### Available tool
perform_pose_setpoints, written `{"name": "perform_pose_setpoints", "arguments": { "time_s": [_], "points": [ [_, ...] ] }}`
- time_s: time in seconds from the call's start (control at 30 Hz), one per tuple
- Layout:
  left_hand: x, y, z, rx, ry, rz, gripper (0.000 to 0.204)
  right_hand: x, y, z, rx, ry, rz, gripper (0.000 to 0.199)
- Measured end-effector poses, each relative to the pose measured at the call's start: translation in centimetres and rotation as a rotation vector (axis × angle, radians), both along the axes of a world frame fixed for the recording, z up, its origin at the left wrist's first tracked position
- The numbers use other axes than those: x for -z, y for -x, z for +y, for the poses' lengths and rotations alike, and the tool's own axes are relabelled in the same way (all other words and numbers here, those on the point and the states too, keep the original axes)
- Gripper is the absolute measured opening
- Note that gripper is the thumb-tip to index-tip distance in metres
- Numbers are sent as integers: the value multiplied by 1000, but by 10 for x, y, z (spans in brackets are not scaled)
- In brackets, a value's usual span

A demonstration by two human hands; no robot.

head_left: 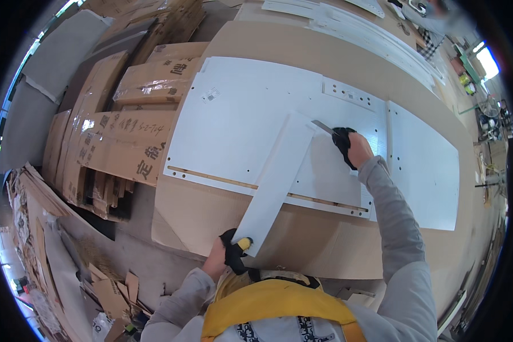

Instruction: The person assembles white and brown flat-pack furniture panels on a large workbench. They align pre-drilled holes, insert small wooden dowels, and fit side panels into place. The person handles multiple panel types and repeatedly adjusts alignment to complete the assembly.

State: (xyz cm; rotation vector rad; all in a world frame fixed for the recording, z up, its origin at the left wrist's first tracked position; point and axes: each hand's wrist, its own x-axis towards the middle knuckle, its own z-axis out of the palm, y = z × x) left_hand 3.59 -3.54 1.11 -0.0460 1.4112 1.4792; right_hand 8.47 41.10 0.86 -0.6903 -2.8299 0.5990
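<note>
So the left hand [233,251], in a black glove, is clamped on the near end of a narrow white board [276,176], yellow thumb on top. The board slants across a big white panel [222,131], near end sticking out past the panel's edge. Right hand [350,149], black glove too, is closed tight round a knife [325,127]. Its tip's right by the board's far corner, can't tell if they're touching. Cardboard [194,219] under the panel.
</note>
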Motion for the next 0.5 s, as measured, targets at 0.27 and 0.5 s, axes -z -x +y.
{"name": "perform_pose_setpoints", "arguments": {
  "time_s": [0.27,0.5],
  "points": [
    [-6,-3,-5,-177,68,175,18,0,60,43,-170,223,-226,16],
    [-7,-8,-1,-257,99,192,21,7,47,58,-165,433,-206,15]
  ]
}}
